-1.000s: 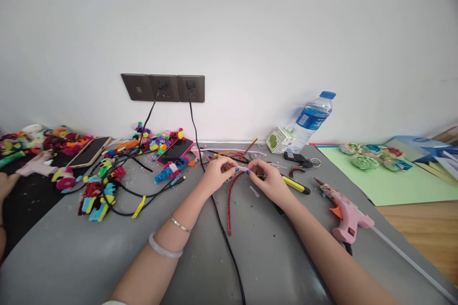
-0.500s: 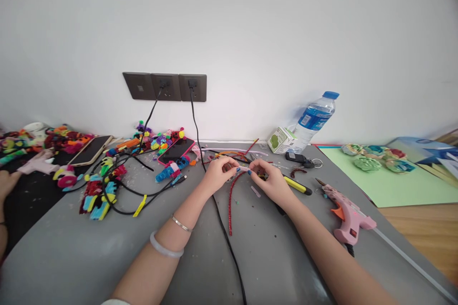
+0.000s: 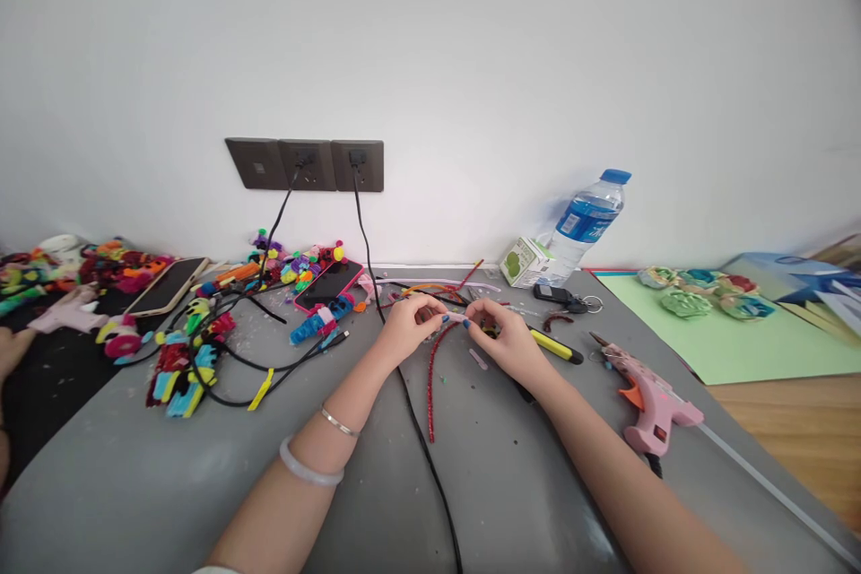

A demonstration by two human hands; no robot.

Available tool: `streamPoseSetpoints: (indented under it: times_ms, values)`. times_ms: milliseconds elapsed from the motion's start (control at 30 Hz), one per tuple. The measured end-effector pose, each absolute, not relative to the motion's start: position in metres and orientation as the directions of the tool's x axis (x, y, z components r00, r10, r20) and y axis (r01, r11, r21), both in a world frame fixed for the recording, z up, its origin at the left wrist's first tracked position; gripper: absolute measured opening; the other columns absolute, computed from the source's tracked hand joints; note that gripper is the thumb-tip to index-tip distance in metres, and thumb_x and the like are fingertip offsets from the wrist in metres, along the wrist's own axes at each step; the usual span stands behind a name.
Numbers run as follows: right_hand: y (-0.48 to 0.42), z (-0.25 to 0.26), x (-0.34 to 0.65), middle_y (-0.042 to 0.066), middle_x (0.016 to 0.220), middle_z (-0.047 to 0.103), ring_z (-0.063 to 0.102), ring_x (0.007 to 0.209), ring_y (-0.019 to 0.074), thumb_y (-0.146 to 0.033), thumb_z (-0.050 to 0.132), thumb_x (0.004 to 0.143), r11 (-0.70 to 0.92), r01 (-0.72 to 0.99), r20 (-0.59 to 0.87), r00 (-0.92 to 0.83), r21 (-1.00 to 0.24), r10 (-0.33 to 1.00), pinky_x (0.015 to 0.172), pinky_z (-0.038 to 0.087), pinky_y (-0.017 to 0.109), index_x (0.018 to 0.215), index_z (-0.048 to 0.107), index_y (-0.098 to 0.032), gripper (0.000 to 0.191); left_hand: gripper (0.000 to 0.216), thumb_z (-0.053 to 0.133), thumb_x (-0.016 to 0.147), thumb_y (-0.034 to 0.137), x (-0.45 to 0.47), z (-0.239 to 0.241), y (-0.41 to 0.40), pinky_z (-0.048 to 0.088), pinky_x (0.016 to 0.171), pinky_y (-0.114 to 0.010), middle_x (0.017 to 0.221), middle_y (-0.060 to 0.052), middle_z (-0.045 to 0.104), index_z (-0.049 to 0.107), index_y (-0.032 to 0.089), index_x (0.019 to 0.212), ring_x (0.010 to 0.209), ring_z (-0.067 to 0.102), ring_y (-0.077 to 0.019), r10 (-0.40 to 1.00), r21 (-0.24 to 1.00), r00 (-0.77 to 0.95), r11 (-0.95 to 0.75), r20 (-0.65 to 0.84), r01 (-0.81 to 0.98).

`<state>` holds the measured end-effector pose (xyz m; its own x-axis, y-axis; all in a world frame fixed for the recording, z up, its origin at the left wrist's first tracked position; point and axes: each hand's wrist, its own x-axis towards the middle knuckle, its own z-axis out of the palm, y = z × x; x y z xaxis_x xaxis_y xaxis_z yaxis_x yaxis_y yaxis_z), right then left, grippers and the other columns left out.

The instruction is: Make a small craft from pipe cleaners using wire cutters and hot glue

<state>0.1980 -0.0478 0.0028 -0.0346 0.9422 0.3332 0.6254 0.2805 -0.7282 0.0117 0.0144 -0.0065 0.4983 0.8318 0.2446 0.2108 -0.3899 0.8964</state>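
Between my fingertips I hold a short pale pink piece (image 3: 456, 317), probably pipe cleaner, by its two ends. My left hand (image 3: 410, 327) pinches its left end, and my right hand (image 3: 508, 341) pinches the right one. Just below them a long red pipe cleaner (image 3: 431, 395) curves over the grey table. A small lilac scrap (image 3: 478, 360) lies under my right hand. Behind my hands are several loose orange, red and lilac pipe cleaners (image 3: 450, 283). A yellow utility knife (image 3: 557, 346) rests beside my right hand, partly hidden by it.
Right of my arm lies a pink glue gun (image 3: 656, 404) with a long glue stick. A water bottle (image 3: 587, 224), a small box (image 3: 525, 262) and a car key (image 3: 558, 297) stand or lie behind. Black cables (image 3: 417, 430) and colourful pipe-cleaner figures (image 3: 185, 368) spread leftward. Another person's hand (image 3: 13, 350) shows far left.
My hands keep the same pinch on the pale pink piece, with hardly any movement. The whole view has shifted slightly.
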Motion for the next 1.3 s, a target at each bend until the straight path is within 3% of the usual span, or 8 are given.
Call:
streamPoseSetpoints:
  times_ms: [1300]
  values:
    - [-0.0469,0.0009,0.1991,0.000,0.071,0.060,0.054,0.062,0.0144,-0.021,0.050,0.077,0.269,0.608,0.329,-0.014,-0.747,0.944,0.061,0.041,0.026,0.082,0.057,-0.020,0.008,0.014,0.053,0.083,0.019,0.0133,-0.0025,0.0121,0.043,0.059,-0.023,0.088,-0.004,0.070,0.066,0.016,0.087,0.072,0.061,-0.0141,0.806,0.879,0.521,-0.433,0.280,0.198]
